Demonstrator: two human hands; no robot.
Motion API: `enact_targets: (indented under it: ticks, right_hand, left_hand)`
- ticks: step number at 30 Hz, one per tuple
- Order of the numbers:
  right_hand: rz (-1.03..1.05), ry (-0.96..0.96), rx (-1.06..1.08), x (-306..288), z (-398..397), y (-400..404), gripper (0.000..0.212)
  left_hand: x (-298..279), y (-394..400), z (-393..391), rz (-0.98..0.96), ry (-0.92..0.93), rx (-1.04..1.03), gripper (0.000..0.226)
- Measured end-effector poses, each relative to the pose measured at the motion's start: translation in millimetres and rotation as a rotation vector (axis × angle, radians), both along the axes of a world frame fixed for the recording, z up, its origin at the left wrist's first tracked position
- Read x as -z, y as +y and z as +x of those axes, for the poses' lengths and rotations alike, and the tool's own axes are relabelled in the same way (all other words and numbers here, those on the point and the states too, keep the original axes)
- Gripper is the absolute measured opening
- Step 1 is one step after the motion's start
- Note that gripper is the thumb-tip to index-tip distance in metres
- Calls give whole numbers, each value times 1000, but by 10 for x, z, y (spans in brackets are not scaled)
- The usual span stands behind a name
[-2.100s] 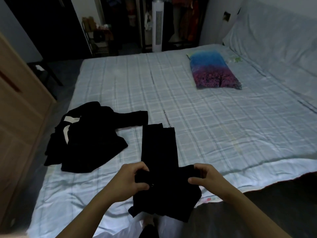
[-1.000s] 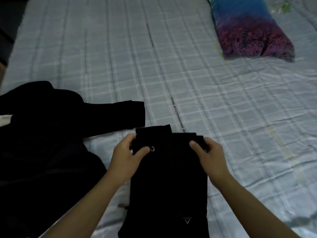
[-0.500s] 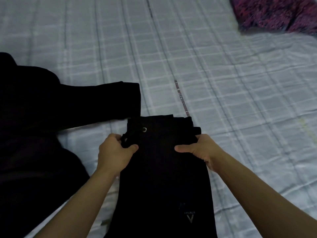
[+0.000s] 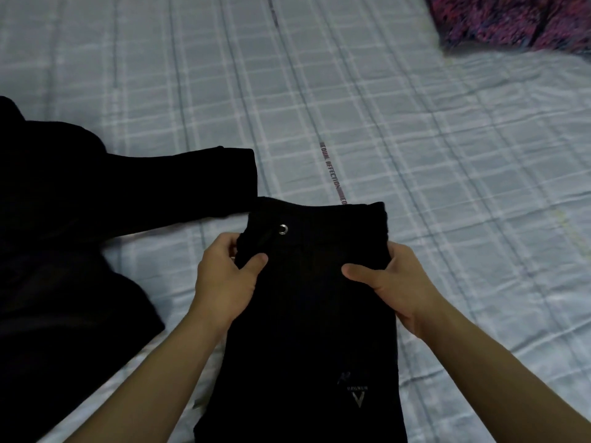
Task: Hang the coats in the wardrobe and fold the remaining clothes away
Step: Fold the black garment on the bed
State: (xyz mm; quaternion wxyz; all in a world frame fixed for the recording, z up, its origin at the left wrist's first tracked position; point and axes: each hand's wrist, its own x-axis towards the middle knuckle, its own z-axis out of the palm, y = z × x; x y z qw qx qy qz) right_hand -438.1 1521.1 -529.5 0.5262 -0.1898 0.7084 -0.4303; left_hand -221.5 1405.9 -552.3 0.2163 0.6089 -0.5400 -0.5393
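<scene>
1. Black trousers (image 4: pixel 307 314) lie folded lengthwise on the bed sheet (image 4: pixel 415 155), waistband end away from the viewer. The near end runs off the bottom of the frame.
2. Left hand (image 4: pixel 224 279) grasps the left edge of the trousers just below the waistband: thumb on top of the cloth, fingers curled around the edge.
3. Right hand (image 4: pixel 390 279) grasps the right edge at the same height: thumb lies across the top of the fabric, fingers wrap under and are hidden.
4. Metal eyelet (image 4: pixel 283 229) shows on the waistband, near the left thumb. A dark drawcord seems to pass by it; too dim to be sure.
5. Pale triangular logo (image 4: pixel 358 398) sits on the lower right part of the trousers, with small lettering above it, unreadable.
6. Second black garment (image 4: pixel 80 235) lies spread to the left on the sheet. One sleeve (image 4: pixel 198 183) reaches toward the trousers, its cuff just beside the waistband corner; whether they touch is unclear.
7. Sheet is pale blue plaid, wrinkled, with a printed line of text (image 4: pixel 332 174) running away from the waistband.
8. Purple-pink patterned pillow (image 4: pixel 518 20) at top right, blurred, well apart from the clothes.
</scene>
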Motion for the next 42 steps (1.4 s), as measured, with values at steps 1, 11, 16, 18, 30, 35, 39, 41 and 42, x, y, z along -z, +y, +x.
enact_targets:
  ticks: [1, 11, 16, 18, 30, 35, 39, 41, 42]
  right_hand:
    - [-26, 41, 20, -20, -25, 67, 29]
    - [100, 837, -54, 215, -17, 319, 77]
    - [-19, 1130, -338, 437, 347, 564, 69]
    - [11, 1148, -464, 602, 404, 648, 71]
    - [27, 1128, -551, 723, 413, 843, 72]
    - [-151, 1127, -573, 457, 700, 1347, 63]
    - [-279, 1120, -618, 452, 1067, 2037, 57]
    - [-291, 1100, -646, 468, 1181, 2363, 62]
    - [-278, 1085, -670, 475, 1219, 2504, 67]
  left_hand:
    - [-23, 17, -41, -23, 15, 22, 23]
    - [-6, 333, -87, -435, -521, 412, 59]
    - [83, 757, 67, -763, -619, 673, 47]
    - [192, 876, 137, -766, -677, 771, 49]
    - [400, 1079, 230, -606, -831, 941, 65]
    - [133, 1398, 501, -700, -686, 980, 57]
    - [92, 1972, 987, -645, -446, 998, 57]
    - [104, 2216, 1214, -681, -440, 1085, 63]
    - [106, 2308, 1306, -689, -455, 1131, 67]
